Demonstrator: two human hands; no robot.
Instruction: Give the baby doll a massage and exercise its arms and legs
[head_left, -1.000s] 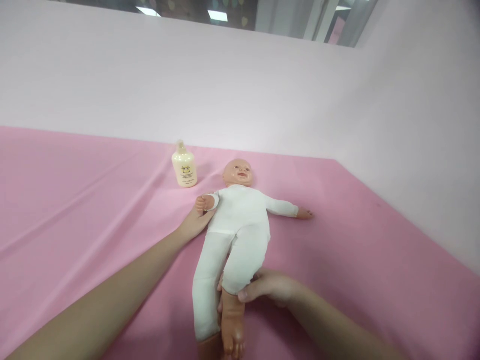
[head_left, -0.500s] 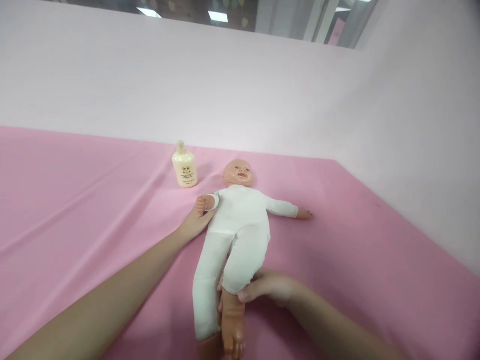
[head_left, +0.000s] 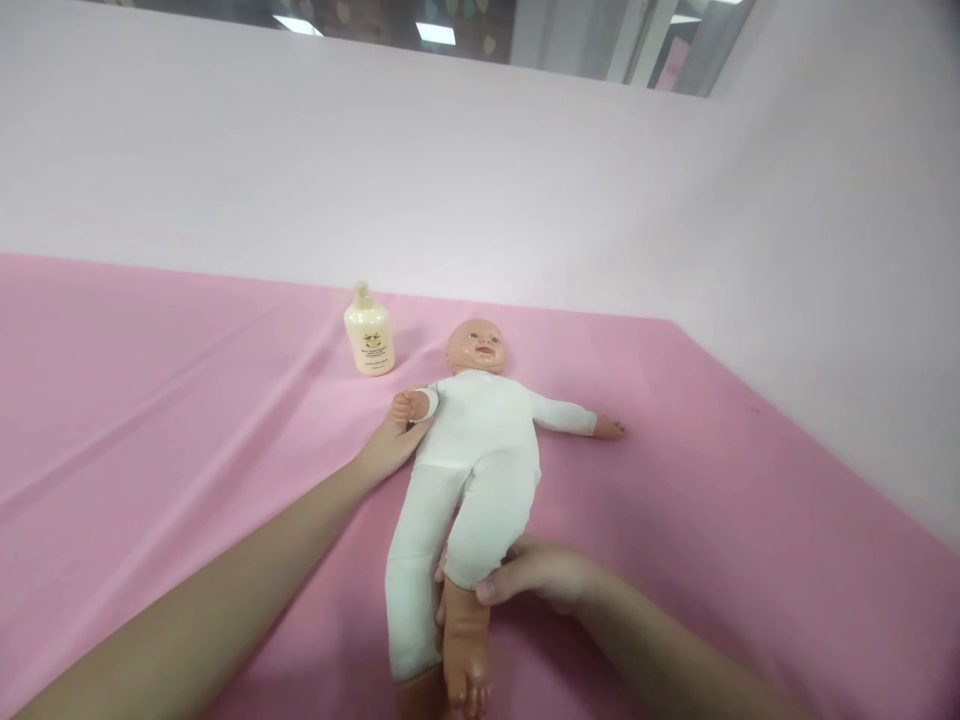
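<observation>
A baby doll (head_left: 480, 440) in a white suit lies on its back in the middle of the frame, head toward the top, on a table covered by a pink cloth (head_left: 150, 400). The cloth runs smooth across the whole lower half of the frame, with a few long creases fanning out at the left. The left hand (head_left: 390, 448) lies against the doll's side just under its raised arm; how its grip is set cannot be told, since the fingers are tucked beneath the doll. The right hand (head_left: 536, 572), lower centre, has its grip pinched around the doll's ankle, thumb on top. A cream lotion bottle (head_left: 368, 337) stands upright just left of the doll's head. Behind the table rises a pale pink wall (head_left: 480, 180); above it, at the top edge, ceiling lights (head_left: 436, 32) show.
</observation>
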